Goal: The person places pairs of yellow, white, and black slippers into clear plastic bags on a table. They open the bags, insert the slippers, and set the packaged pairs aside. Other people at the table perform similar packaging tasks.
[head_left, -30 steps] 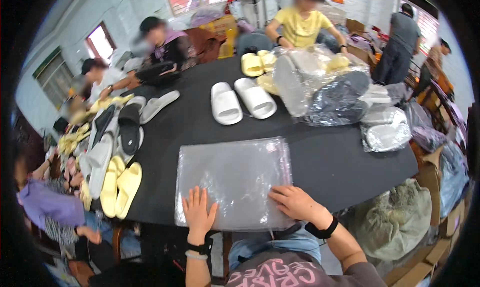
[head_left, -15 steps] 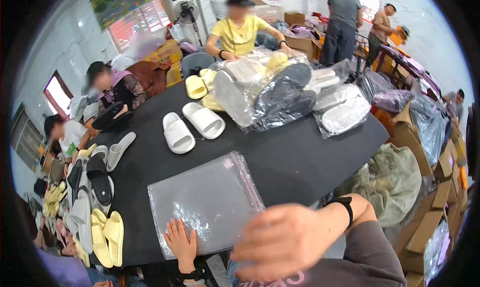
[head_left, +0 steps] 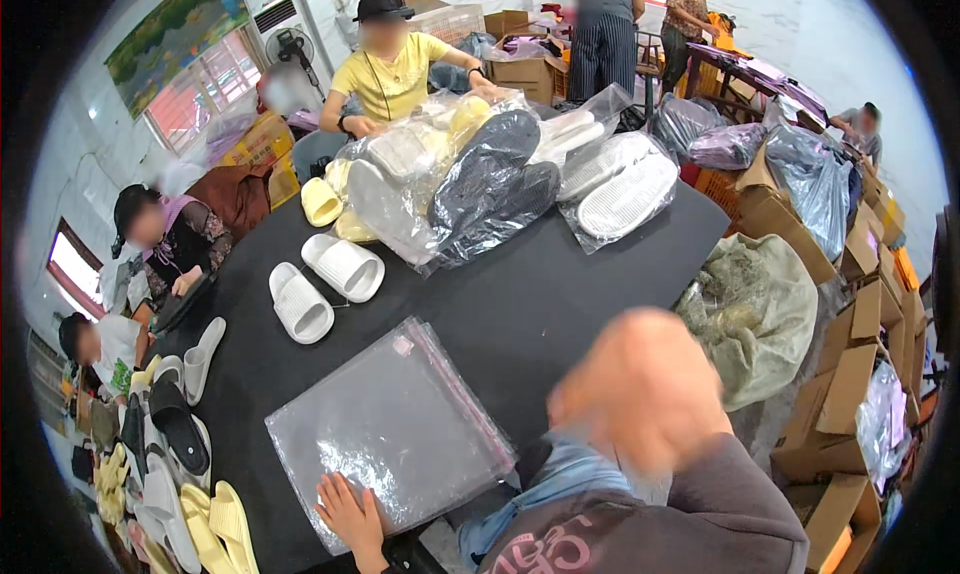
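Note:
My left hand (head_left: 350,516) lies with fingers stretched on the near corner of a stack of clear plastic bags (head_left: 390,424) on the black tabletop. My right hand (head_left: 645,379) is raised in front of my body beyond the table's near edge, close to the camera and smeared by motion. Its fingers cannot be made out, nor whether anything is in them. Past the bags lies a pair of white slide slippers, one nearer (head_left: 302,306) and one farther (head_left: 345,268).
Bagged slippers (head_left: 480,179) heap up at the far side, before a person in yellow (head_left: 390,79). Yellow slides (head_left: 220,529) and grey and black ones line the left edge, where others sit. A greenish sack (head_left: 755,324) and cardboard boxes (head_left: 850,374) stand at right.
My right hand has moved up and to the right, away from the bags. My left hand stays on the stack. The whole view has swung to the right.

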### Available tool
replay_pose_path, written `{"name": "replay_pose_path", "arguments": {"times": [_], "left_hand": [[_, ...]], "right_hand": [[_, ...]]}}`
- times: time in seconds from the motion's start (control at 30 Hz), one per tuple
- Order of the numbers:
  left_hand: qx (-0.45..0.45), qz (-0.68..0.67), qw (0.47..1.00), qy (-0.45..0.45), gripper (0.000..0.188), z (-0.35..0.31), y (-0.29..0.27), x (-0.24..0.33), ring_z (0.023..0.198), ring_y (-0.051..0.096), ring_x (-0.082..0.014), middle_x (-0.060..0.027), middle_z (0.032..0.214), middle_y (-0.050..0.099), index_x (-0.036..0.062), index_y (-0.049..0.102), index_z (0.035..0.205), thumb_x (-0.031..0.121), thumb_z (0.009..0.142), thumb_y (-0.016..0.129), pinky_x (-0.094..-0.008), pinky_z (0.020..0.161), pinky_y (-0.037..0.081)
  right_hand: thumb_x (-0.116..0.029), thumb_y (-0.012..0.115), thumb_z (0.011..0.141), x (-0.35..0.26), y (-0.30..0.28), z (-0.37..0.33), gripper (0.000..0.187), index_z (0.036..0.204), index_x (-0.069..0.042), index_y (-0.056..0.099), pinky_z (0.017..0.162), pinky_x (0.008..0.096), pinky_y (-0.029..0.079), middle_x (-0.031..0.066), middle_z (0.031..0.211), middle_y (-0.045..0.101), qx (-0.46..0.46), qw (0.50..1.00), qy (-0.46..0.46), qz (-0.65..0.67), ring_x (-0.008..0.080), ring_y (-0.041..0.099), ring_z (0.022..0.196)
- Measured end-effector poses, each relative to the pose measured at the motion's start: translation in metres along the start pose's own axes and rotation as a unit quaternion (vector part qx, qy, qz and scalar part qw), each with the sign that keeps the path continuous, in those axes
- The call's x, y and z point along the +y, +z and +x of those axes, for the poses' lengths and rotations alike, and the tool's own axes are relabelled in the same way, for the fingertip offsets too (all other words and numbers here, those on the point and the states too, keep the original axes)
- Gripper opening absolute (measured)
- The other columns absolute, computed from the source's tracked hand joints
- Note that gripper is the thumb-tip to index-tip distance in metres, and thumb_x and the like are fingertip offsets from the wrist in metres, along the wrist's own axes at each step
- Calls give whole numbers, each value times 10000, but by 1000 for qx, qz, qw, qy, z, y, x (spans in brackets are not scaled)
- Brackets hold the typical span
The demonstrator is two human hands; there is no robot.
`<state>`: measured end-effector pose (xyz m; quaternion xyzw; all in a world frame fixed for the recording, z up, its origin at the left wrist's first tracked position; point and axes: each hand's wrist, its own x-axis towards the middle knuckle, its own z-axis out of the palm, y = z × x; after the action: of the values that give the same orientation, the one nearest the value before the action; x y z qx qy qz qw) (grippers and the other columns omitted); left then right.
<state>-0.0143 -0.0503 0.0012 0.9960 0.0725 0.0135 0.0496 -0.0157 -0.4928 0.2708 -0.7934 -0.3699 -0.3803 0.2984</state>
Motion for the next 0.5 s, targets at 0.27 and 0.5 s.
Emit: {"name": "replay_pose_path", "arguments": {"times": [0.27, 0.5], "left_hand": [[-17, 10, 1000, -6, 713, -1, -6, 2, 1493, 206, -364, -192, 1600, 272, 38, 314, 1535, 449, 975, 475, -546, 1201, 98], [13, 7, 1000, -12, 702, -10, -8, -9, 1475, 234, -367, -203, 1574, 310, 45, 347, 1519, 465, 973, 481, -555, 1191, 122]], "right_hand": [[-167, 779, 757, 366, -25, -221, 888, 1497, -1, 318, 897, 381, 522, 240, 1324, 538, 273, 810, 497, -149, 297, 574, 1189], [-230, 826, 794, 404, -11, -235, 1052, 1537, -7, 115, 1061, 453, 399, 220, 1411, 467, 406, 620, 638, 211, 326, 497, 1285]]}}
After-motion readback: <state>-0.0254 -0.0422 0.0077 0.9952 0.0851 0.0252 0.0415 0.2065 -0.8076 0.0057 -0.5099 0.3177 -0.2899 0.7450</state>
